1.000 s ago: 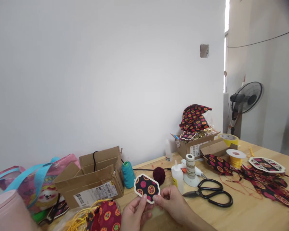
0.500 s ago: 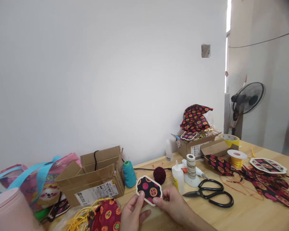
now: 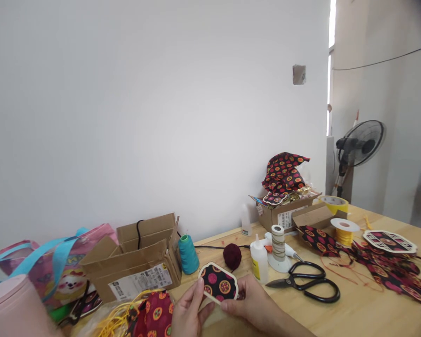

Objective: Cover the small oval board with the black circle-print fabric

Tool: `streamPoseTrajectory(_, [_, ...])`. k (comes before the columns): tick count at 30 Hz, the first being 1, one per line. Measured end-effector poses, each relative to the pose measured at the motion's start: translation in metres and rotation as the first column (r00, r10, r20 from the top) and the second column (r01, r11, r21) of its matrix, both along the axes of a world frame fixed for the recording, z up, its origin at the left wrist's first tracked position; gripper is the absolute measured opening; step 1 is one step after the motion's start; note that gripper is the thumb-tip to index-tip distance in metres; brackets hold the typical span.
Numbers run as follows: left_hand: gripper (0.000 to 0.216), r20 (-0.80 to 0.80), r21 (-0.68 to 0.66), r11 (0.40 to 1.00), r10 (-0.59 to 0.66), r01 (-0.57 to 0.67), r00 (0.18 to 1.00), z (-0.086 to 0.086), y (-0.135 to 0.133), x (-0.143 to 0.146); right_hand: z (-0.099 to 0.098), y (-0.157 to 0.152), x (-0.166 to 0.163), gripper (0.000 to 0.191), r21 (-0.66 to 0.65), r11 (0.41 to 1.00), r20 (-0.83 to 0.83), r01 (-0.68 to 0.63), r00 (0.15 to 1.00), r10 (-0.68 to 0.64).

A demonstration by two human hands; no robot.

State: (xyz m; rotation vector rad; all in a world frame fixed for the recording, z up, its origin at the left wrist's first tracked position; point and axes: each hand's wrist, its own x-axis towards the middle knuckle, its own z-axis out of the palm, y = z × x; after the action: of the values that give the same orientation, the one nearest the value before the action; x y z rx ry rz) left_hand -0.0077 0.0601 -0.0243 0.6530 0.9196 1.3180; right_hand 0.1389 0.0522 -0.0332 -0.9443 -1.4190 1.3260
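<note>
Between my two hands, a little above the table, is a small scalloped plaque [image 3: 218,282] with a pale wooden rim and dark fabric printed with pink and orange circles. My left hand [image 3: 189,306] pinches its lower left edge, thumb in front. My right hand [image 3: 247,302] grips the lower right edge, fingers partly hidden behind it. Just behind stands a dark red yarn ball [image 3: 232,256]. Right of it is a glue bottle [image 3: 259,262] with a yellow label. Black-handled scissors [image 3: 308,281] lie to the right of my right hand.
An open cardboard box [image 3: 145,262] and a teal thread cone [image 3: 188,255] stand left. Patterned fabric and yellow cord [image 3: 117,316] lie front left. A glue gun [image 3: 293,253], a yellow ribbon spool [image 3: 344,234], a larger plaque [image 3: 389,241] and a filled box [image 3: 284,213] are right.
The plaque has come down slightly and tilted in my hands, so its lower rim edge shows more. Both hands keep hold of it.
</note>
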Motion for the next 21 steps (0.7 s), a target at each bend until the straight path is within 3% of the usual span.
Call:
streamPoseTrajectory(8, [0.028,0.074,0.018,1.0,-0.019,0.018,0.997,0.001,0.001,-0.001,0.003,-0.003,-0.002,0.027,0.025,0.998,0.034,-0.053,0.998,0.052])
streamPoseTrajectory(11, [0.028,0.099,0.0,1.0,0.012,-0.012,0.995,0.003,-0.001,-0.001,-0.002,-0.002,-0.001,0.029,0.034,0.999,0.069,-0.011,0.998,0.009])
streamPoseTrajectory(16, [0.023,0.045,0.027,1.0,-0.004,0.003,0.999,0.007,-0.004,0.001,-0.013,0.001,-0.003,0.028,0.055,0.996,0.091,-0.069,0.994,0.064])
streamPoseTrajectory(21, [0.022,0.032,0.023,0.999,-0.025,0.025,0.999,0.007,-0.003,0.001,-0.01,0.002,-0.002,0.039,0.178,0.982,0.126,0.062,0.988,-0.085])
